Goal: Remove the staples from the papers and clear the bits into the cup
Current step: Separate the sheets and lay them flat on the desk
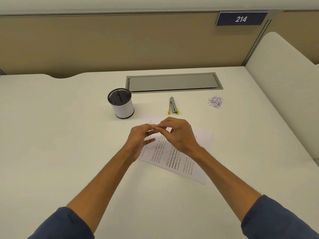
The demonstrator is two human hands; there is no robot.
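Note:
Printed papers (188, 163) lie at an angle on the desk in front of me. My left hand (138, 140) and my right hand (177, 133) hover above their top left corner, fingertips meeting in a pinch. Whatever sits between the fingertips is too small to see. A black mesh cup (121, 103) with a white wrap stands upright, just beyond and left of my hands. A silver staple remover (172, 106) with yellow tips lies behind the papers. A small pile of pale purple paper bits (215, 102) rests at the right.
A grey cable hatch (174, 82) is set into the white desk (51, 135) behind the cup. A tan partition with a "214" sign (241, 18) runs along the back. A white raised panel (283, 94) borders the desk's right side.

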